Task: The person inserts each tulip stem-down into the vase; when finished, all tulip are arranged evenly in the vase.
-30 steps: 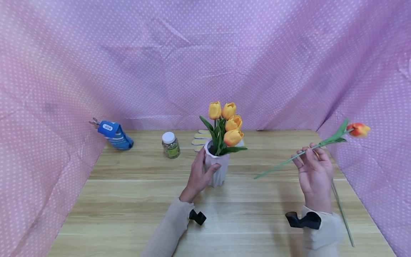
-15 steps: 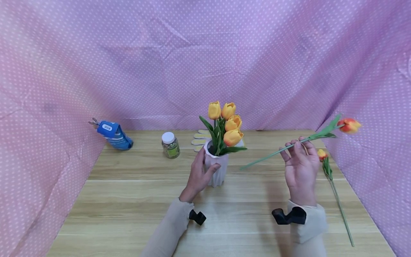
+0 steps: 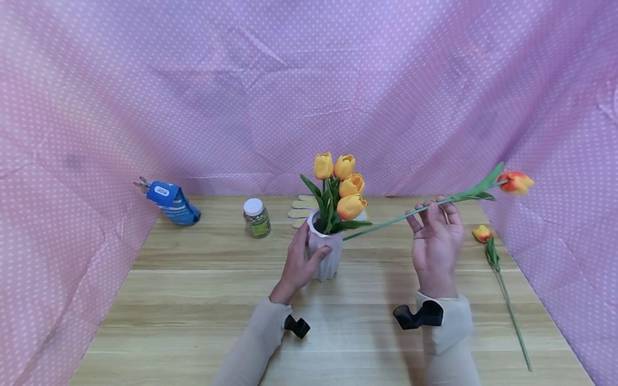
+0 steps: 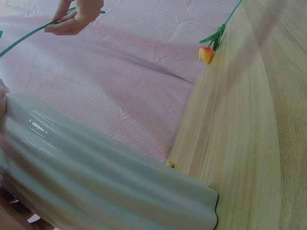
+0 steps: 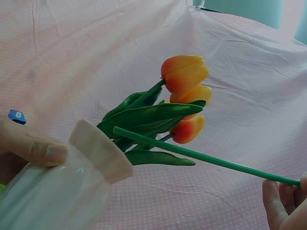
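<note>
A white ribbed vase (image 3: 326, 262) stands upright on the table, with several yellow-orange tulips (image 3: 351, 206) in it. My left hand (image 3: 300, 264) grips the vase from its left side, thumb across the front. My right hand (image 3: 438, 246) pinches the green stem of a red-and-yellow tulip (image 3: 516, 183) between thumb and fingers. That tulip slants in the air, bloom to the upper right, and its bare stem end (image 5: 117, 130) overlaps the leaves just beyond the vase rim in the right wrist view. The left wrist view shows the vase wall (image 4: 105, 163) close up.
Another tulip (image 3: 483, 234) lies along the table's right side, its stem towards me. A white-capped jar (image 3: 257, 219) and a blue pouch (image 3: 175, 203) stand at the back left. Behind the vase lies a yellow-and-white glove (image 3: 300, 206). Pink dotted cloth (image 3: 270, 96) surrounds the table.
My right hand has moved left with the tulip, bringing the stem's end up to the vase. The tulip lying on the right has come into full sight. My left hand has stayed put.
</note>
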{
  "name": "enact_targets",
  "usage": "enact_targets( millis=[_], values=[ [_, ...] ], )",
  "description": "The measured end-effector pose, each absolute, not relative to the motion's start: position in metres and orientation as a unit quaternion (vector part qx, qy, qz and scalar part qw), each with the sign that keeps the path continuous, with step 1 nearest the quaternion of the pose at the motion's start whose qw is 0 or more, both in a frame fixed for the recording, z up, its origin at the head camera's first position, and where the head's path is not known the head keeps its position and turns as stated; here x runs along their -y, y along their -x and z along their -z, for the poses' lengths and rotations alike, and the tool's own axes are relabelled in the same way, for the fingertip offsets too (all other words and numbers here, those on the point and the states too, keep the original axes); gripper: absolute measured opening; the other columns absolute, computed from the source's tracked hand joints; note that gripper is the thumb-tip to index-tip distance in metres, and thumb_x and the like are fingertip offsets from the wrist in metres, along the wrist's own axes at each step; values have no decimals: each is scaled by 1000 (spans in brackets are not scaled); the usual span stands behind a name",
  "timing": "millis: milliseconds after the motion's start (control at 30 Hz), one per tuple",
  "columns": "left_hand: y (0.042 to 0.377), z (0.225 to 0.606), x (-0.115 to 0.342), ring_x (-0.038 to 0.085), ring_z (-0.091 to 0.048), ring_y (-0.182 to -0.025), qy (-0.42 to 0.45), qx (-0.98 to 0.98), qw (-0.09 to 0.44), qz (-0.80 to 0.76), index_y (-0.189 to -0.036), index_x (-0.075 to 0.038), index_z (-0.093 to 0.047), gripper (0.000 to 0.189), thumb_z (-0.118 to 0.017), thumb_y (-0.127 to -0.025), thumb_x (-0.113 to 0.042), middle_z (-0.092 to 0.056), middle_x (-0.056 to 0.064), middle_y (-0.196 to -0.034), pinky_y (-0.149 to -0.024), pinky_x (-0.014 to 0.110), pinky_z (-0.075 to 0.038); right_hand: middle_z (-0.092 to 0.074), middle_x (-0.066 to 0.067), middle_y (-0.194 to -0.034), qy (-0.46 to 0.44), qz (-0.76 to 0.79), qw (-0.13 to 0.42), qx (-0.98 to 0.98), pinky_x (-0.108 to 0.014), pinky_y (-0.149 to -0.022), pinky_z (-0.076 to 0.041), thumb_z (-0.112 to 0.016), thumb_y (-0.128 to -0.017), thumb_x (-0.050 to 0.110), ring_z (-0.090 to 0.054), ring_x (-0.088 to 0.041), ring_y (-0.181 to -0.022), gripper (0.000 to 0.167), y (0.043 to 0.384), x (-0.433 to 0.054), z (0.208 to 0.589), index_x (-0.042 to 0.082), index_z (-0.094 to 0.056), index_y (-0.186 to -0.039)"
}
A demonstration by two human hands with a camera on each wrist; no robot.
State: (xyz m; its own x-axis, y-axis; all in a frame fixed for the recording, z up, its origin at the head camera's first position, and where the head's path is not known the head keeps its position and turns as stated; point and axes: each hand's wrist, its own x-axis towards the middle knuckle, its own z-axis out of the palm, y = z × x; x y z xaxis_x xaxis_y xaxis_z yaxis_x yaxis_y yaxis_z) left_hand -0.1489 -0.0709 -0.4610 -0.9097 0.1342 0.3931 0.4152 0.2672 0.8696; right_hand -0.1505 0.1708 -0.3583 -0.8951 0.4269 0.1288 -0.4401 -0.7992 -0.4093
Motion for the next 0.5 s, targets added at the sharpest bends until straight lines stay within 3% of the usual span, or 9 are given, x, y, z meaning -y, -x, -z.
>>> enact_targets(
  millis=[500],
  values=[
    [150, 462, 72, 34, -52, -134, 175, 788, 122, 578, -156, -9, -30, 83, -58, -95, -58, -48, 17, -149, -111, 58, -44, -66, -13, -81, -18, -928, 268, 259, -33, -60, -63, -67, -89, -6, -68, -22, -73, 17, 159, -145, 360, -4, -58, -102]
  ],
)
